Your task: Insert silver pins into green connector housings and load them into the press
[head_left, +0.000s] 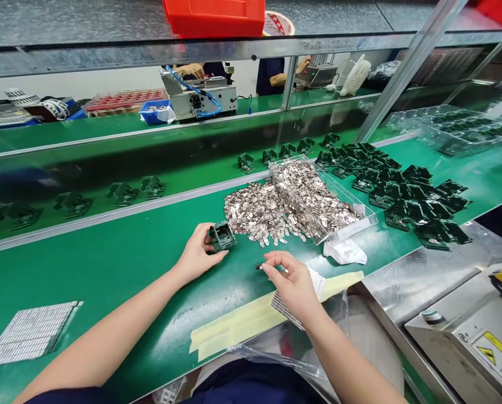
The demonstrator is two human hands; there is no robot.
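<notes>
My left hand (197, 253) grips a small dark green circuit board part (222, 236) and holds it just above the green bench mat (120, 264). My right hand (291, 280) pinches a tiny dark piece (259, 267) between its fingertips, and a sheet of small silvery stickers (316, 283) lies under its palm. Right behind both hands spreads a heap of small shiny metal clips (259, 213), spilling out of a clear plastic tray (352, 196).
Many dark green boards (406, 193) lie piled at right, and a few ride the conveyor belt (124, 193) behind. Another sticker sheet (27, 334) lies at left, yellow tape strips (242, 325) near me, a metal machine (465, 331) at right. Other people's hands (190, 70) work across the line.
</notes>
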